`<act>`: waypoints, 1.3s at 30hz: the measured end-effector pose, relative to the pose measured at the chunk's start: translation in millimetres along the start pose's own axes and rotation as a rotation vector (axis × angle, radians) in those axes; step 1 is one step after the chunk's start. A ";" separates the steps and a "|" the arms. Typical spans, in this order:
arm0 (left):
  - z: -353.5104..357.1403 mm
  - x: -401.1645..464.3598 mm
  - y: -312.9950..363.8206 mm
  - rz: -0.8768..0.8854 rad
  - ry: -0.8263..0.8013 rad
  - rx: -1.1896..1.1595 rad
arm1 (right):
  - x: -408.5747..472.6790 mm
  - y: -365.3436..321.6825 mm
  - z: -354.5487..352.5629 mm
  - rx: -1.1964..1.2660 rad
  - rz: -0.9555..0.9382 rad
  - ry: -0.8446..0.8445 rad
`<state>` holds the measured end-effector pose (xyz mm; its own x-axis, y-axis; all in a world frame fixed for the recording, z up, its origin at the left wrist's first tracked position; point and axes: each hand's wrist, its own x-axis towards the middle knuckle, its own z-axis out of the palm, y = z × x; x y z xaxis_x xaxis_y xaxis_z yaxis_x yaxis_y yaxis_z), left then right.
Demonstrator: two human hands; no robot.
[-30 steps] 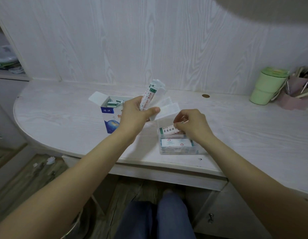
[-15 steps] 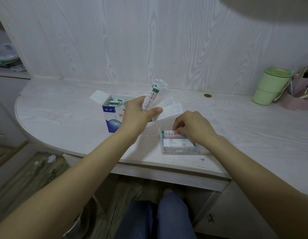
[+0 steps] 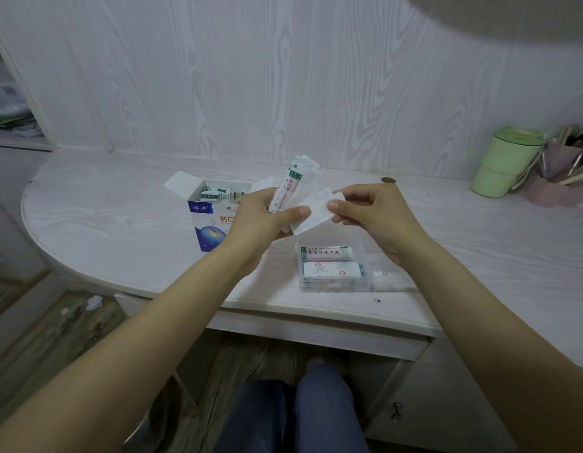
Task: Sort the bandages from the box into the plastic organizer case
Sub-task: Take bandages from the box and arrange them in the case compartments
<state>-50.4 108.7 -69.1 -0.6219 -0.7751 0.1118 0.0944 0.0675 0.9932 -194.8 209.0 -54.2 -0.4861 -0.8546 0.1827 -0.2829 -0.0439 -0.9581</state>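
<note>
My left hand point(image 3: 260, 220) grips a fanned bunch of bandages point(image 3: 291, 183) above the middle of the tabletop point(image 3: 120, 230); the bunch stands nearly upright, its long axis running from my palm up and slightly right toward the back wall, printed red and green side facing me. I cannot count the strips in it. My right hand point(image 3: 378, 217) pinches the right end of 1 plain white bandage point(image 3: 314, 209) between thumb and fingertips, while my left thumb presses its left end; its long axis lies almost level, rising a little to the right, bridging both hands. The blue and white box point(image 3: 211, 223) stands behind my left hand, toward the tabletop's left curve, flaps open, with more bandages standing on end inside, too small to count. The clear plastic organizer case point(image 3: 335, 282) lies near the front edge, below my right hand and apart from it. In it I see 2 bandages on top, both lying with long axes left to right, parallel to the front edge: 1 with green and red print at the back, 1 white with red marks in front. At the right back corner stand 1 green cup point(image 3: 502, 161) and 1 pink holder point(image 3: 558, 184).
</note>
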 end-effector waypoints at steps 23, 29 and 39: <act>1.4 3.0 2.8 -0.055 0.003 -0.115 | 2.4 3.6 -10.3 0.279 0.213 0.057; 2.6 4.8 1.4 -0.038 0.031 -0.075 | 3.2 2.4 -11.7 0.141 0.241 0.072; -1.1 4.9 -0.6 -0.039 0.035 0.019 | 6.4 12.0 -8.4 -0.044 0.122 0.119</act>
<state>-52.6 104.2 -69.1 -0.5972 -0.7988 0.0722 0.0557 0.0485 0.9973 -208.2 207.3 -62.7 -0.6132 -0.7845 0.0927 -0.2499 0.0813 -0.9649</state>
